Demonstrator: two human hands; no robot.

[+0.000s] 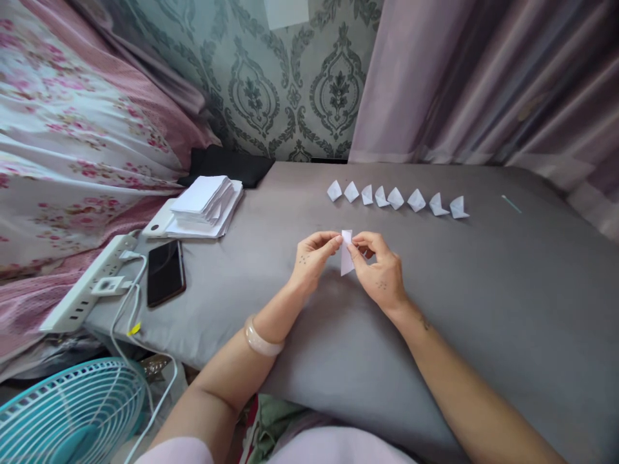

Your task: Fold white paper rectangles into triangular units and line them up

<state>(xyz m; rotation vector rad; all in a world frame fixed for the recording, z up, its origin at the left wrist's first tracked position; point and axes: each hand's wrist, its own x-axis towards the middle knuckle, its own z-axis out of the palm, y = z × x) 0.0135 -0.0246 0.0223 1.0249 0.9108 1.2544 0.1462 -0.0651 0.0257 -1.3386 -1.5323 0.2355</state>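
Note:
A small folded strip of white paper (347, 254) is held up between my two hands over the grey table cover. My left hand (315, 256) pinches its upper left edge between thumb and fingers. On the other side, my right hand (380, 265) grips the paper's right edge, thumb in front. The paper is narrow, with a slanted lower end. Beyond my hands, several folded white paper shapes (395, 198) stand in a row across the far part of the table.
At the left lies a stack of white paper (206, 203) beside a black phone (166, 273). A power strip (91, 283) with plugged-in white cables runs along the table's left edge. A turquoise fan (77, 412) stands below. A thin stick (511, 203) lies far right.

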